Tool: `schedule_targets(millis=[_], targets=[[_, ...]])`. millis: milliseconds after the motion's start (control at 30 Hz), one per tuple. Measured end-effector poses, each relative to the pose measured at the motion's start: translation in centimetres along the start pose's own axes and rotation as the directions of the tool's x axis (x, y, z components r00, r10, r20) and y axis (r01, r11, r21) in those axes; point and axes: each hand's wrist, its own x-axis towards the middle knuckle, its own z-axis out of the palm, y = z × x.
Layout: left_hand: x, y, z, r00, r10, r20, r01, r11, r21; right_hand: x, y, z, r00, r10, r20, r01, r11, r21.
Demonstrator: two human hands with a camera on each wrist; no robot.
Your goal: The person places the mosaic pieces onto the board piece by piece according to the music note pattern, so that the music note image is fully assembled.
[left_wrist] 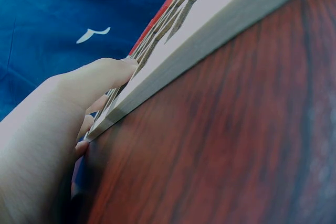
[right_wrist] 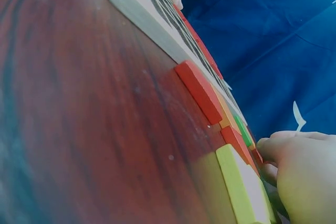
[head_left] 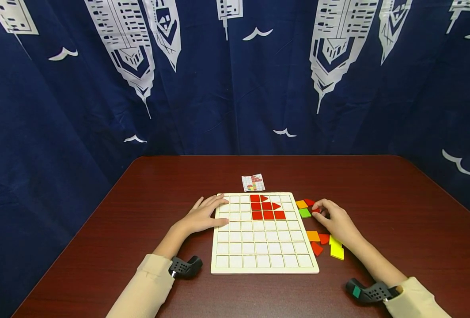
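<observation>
A white gridded board (head_left: 264, 248) lies on the table, with several red squares and two red triangles (head_left: 275, 206) set in its far rows. My left hand (head_left: 203, 215) rests at the board's left edge, its thumb and fingers spread on the surface; the left wrist view shows the thumb (left_wrist: 113, 74) over the rim. Right of the board, my right hand (head_left: 338, 221) pinches a small red tile (head_left: 316, 210) between thumb and index finger. Close by lie another red tile (head_left: 309, 202), an orange tile (head_left: 301, 204) and a green tile (head_left: 305, 213).
Nearer me, beside the board's right edge, are an orange tile (head_left: 312, 236), red tiles (head_left: 316, 248) and yellow tiles (head_left: 337, 251). A small printed card (head_left: 253, 182) with a coloured grid pattern lies behind the board. A blue curtain (head_left: 235, 88) hangs past the table's far edge.
</observation>
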Motion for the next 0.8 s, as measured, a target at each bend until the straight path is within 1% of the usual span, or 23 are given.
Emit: schedule_targets(millis=[333,433,633,800], targets=[[0.0,0.0,0.0,1.000,0.000,0.003,0.000,1.000,0.006,-0.1,-0.3,0.1,0.994,0.001,-0.113,-0.001,1.000,0.005],[-0.1,0.1,-0.1,1.000,-0.001,0.002,0.001,1.000,0.007,-0.1,-0.5,0.3,0.991,0.001,-0.133,0.000,1.000,0.009],[-0.1,0.2,-0.1,1.000,-0.006,-0.001,0.006,1.000,0.006,0.0,-0.9,0.9,0.988,-0.015,-0.155,0.020,0.999,0.032],[0.0,0.1,-0.1,1.000,-0.008,-0.003,0.008,1.000,0.011,0.2,-1.6,1.3,0.990,-0.010,-0.142,0.018,0.998,0.052]])
